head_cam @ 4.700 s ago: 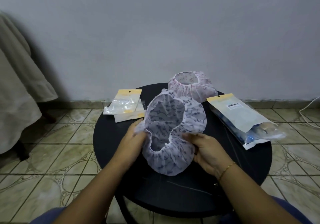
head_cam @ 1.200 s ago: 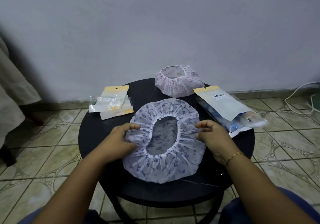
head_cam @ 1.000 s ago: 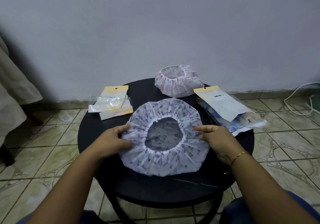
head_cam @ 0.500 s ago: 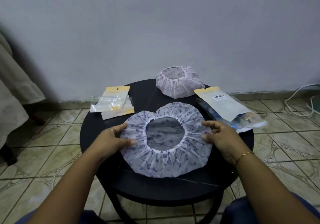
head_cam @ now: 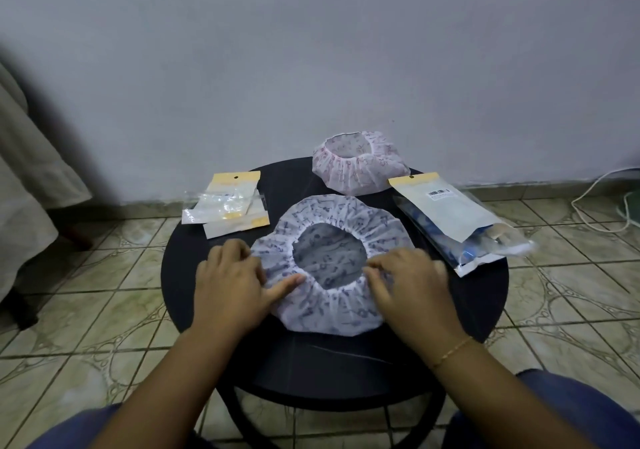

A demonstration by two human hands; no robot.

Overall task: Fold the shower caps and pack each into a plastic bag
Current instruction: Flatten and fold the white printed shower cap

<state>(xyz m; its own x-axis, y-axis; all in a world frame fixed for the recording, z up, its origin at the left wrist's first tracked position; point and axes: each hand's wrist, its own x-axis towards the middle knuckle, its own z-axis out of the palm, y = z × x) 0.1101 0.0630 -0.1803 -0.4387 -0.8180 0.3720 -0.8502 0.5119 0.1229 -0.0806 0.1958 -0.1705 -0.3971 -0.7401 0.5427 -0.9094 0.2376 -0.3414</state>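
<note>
Flattening the first shower cap on the desk, folding not yet begun.

My left hand (head_cam: 230, 284) and right hand (head_cam: 414, 284) lie flat on the near edge of the blue-patterned cap (head_cam: 332, 265), fingers (head_cam: 284, 284) spread open and pressing down on its gathered rim, gripping nothing. The cap lies opening-up in the middle of the round black desk (head_cam: 485, 296). By my reckoning I am early in the job: this cap is spread but unfolded, and the pink-patterned cap (head_cam: 360, 162) sits untouched at the far edge. Small plastic bags (head_cam: 227, 204) wait at the left; a larger packet (head_cam: 457, 220) lies at the right. Whether it holds a packed cap, I cannot tell. Both folds and both packings seem left.
</note>
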